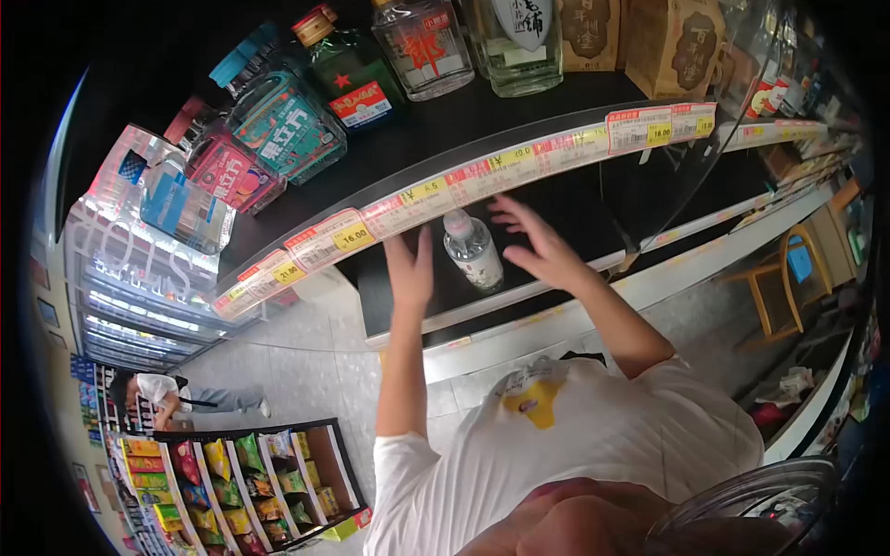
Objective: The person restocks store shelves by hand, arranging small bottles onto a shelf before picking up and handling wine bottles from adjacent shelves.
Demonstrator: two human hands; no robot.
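Note:
A clear bottle (pixel 474 252) with a pinkish cap and a patterned white label stands on the dark lower shelf, between my two hands. To its left, my left hand (pixel 408 267) reaches up with thumb and fingers apart; its fingertips are partly hidden by the upper shelf's price strip. On the other side my right hand (pixel 542 248) has its fingers spread toward the bottle. Visible gaps separate both hands from the bottle, and neither holds anything.
An upper shelf edge with price tags (pixel 436 192) curves over my hands. It bears several liquor bottles (pixel 287 134) and brown boxes (pixel 672 51). A snack rack (pixel 232 482) stands lower left, with a person (pixel 176 394) beyond it. A wooden chair (pixel 774 287) is at right.

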